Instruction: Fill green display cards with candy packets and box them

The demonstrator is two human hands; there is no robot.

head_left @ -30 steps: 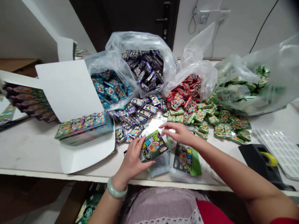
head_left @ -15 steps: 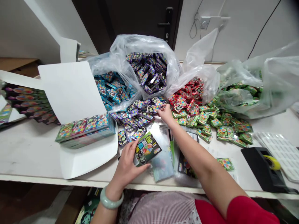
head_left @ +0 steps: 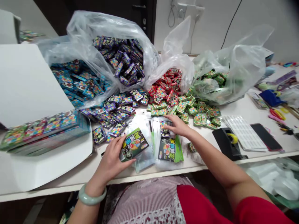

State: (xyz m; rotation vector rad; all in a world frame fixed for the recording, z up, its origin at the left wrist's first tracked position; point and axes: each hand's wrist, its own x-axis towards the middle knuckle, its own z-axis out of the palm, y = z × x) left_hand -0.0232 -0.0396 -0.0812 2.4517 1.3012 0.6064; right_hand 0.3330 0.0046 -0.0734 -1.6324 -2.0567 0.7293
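Note:
My left hand (head_left: 111,157) holds a green and black printed card packet (head_left: 135,144) near the table's front edge. My right hand (head_left: 177,126) grips a few small dark packets (head_left: 164,129) above a transparent bag (head_left: 144,140). Below those fingers lies a green-edged printed packet (head_left: 169,150). Loose purple-and-black packets (head_left: 112,113) spread just beyond my left hand, and loose green packets (head_left: 198,116) lie beyond my right hand. Loose red packets (head_left: 161,93) sit between them.
Plastic bags of blue (head_left: 79,82), dark purple (head_left: 121,59) and green (head_left: 210,79) packets crowd the back of the white table (head_left: 235,112). A packed white carton (head_left: 44,133) stands left. A tape dispenser (head_left: 227,140), label sheet (head_left: 244,132) and phone (head_left: 266,137) lie right.
The whole scene has shifted left and up in view. My right hand has come back from the purple pile with small packets in it. My left hand still holds the card packet.

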